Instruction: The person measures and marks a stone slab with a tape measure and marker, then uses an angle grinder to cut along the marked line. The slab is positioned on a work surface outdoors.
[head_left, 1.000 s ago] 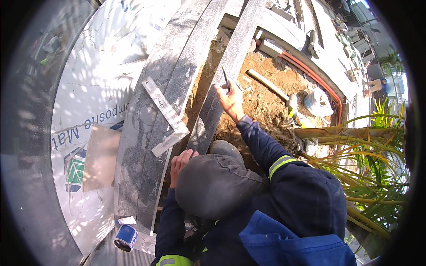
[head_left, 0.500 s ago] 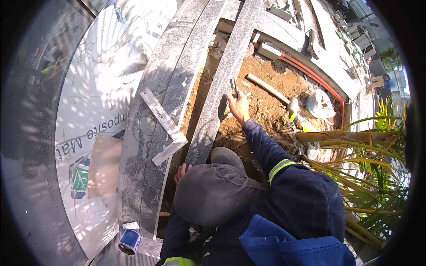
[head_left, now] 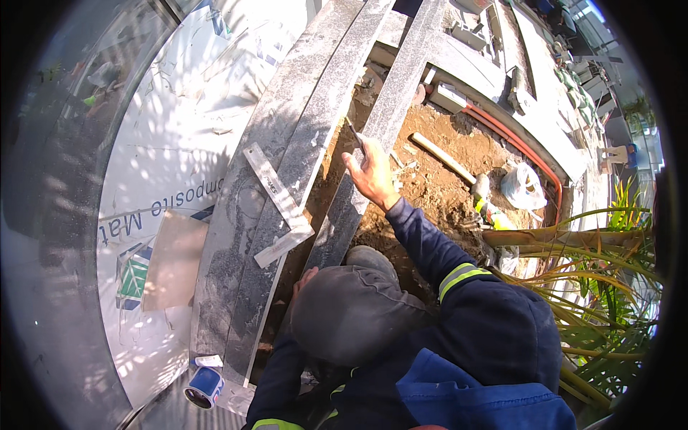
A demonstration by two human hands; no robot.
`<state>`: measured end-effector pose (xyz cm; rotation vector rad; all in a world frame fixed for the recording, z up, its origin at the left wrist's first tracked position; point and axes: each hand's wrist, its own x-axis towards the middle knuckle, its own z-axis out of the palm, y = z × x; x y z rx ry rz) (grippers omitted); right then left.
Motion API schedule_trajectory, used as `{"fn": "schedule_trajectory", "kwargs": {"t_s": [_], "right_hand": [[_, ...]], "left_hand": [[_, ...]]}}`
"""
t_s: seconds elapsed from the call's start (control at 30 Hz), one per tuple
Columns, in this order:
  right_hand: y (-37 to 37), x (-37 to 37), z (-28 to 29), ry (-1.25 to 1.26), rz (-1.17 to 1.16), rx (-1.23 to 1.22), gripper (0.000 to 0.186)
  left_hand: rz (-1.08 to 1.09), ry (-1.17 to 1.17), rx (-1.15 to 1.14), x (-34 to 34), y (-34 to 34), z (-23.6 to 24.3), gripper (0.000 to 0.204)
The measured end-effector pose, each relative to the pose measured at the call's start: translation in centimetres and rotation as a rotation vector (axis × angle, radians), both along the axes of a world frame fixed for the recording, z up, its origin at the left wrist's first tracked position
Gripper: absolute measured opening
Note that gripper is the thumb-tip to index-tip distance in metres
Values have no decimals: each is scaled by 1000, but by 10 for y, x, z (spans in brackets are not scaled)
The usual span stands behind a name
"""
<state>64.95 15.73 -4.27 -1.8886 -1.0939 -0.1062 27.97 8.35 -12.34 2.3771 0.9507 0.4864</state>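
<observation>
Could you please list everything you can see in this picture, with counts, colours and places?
Stone slabs: three, grey, long, running diagonally from centre to top.
Metal square: one, silvery, lying on the slabs.
Soil: brown, right of the slabs.
Pipe: one, orange-red, curving along the soil's far edge.
Wooden handle: one, pale, on the soil.
Plastic bag: one, white, right of the soil.
Can: one, blue and white, bottom left.
Board: one, beige, on the white sheet.
Palm leaves: green, right.
Right hand: holds a thin dark tool against a slab.
Left hand: low, beside the slab edge.
</observation>
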Motion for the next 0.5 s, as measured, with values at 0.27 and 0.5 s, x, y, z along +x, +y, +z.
{"fn": "schedule_trajectory", "kwargs": {"t_s": [0.27,0.5], "right_hand": [[84,-52,24,-23,318,-386,52],[98,-30,55,-188,440,-964,92]], "left_hand": [[-493,364,3,-51,71,161,49],[-96,467,70,-115,113,164,55]]}}
